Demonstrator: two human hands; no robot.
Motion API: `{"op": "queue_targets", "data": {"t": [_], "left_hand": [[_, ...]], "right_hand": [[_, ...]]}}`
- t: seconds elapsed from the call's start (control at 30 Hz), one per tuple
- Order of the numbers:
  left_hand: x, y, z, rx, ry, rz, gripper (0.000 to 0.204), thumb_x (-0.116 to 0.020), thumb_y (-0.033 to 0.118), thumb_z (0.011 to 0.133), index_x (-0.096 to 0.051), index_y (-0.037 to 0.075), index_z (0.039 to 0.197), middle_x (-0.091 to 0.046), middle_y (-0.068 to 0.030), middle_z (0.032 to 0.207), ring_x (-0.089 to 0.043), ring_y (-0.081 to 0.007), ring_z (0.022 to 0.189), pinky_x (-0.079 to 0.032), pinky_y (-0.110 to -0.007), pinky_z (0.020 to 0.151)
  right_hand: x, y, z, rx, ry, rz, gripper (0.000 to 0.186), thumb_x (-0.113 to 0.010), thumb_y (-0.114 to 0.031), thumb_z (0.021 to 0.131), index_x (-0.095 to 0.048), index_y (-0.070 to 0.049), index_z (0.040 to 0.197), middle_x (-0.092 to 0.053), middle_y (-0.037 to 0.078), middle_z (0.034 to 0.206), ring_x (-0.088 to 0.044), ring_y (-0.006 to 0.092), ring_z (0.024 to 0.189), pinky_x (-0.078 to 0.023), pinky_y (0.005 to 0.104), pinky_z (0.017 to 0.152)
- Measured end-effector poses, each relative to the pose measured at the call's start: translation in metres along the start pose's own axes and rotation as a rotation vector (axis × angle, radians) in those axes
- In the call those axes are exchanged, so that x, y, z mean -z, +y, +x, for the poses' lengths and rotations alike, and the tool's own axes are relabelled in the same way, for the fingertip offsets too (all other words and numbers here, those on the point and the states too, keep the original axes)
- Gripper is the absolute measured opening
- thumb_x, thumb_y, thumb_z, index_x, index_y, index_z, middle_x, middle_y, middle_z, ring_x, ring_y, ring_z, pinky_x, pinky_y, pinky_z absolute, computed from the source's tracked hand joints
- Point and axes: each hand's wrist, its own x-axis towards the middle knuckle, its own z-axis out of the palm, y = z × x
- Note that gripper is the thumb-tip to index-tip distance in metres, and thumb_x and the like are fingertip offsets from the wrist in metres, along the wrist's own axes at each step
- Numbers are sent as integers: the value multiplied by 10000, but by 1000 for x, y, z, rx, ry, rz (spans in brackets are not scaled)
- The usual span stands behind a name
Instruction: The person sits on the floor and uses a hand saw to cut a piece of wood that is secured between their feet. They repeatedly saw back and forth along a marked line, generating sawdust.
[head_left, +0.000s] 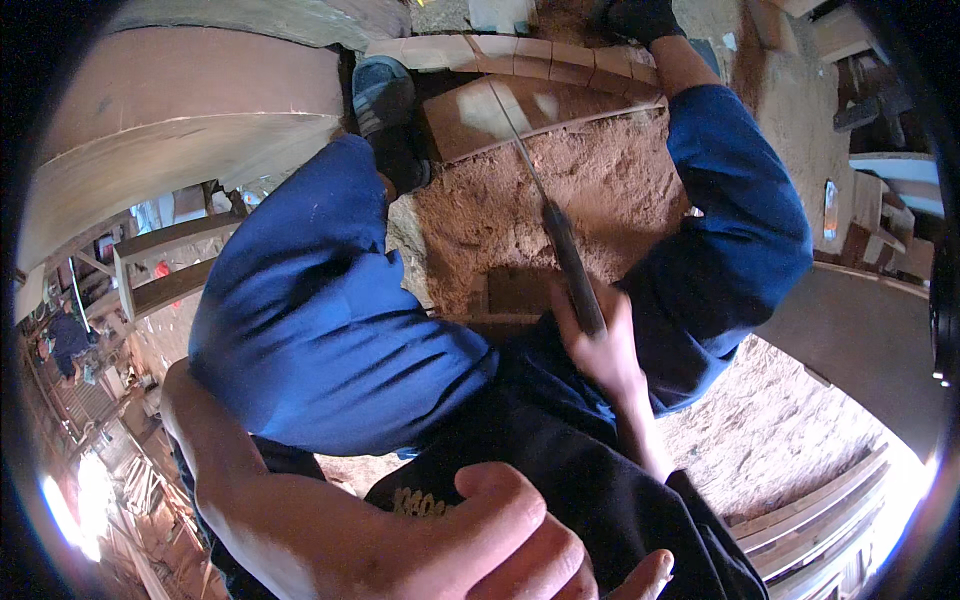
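My right hand [607, 345] is wrapped round the dark handle of a handsaw [572, 260]. Its thin blade, seen nearly edge-on, runs up to a curved wooden piece [585, 65] with several lines across its edge. Beneath that edge lies the flat brown face of a board [560, 108]; I cannot tell if both are one piece. Large and close at the lower edge, my left hand [470, 535] has loosely bent fingers, partly apart and cut off by the frame; nothing shows in it. My shod left foot [385, 95] is beside the wood's left end.
Dusty brown ground [470, 215] lies between my blue-trousered legs. A large curved wooden panel [190, 90] stands at the upper left, and a grey-brown board [860, 330] at the right. Slats [815, 525] are at the lower right. Another person [68, 335] is far left.
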Motion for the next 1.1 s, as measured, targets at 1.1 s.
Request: {"op": "queue_targets", "data": {"t": [1.1], "left_hand": [[24,15,3,71,-45,-78,483,-622,38,753,-600,23,1235,-498,-19,744,-543,-129,635,-474,-285,538]], "right_hand": [[-23,5,25,-224,129,262,137,-631,-137,889,-602,-9,849,-516,-23,695,-462,74,655,-388,266,563]]}}
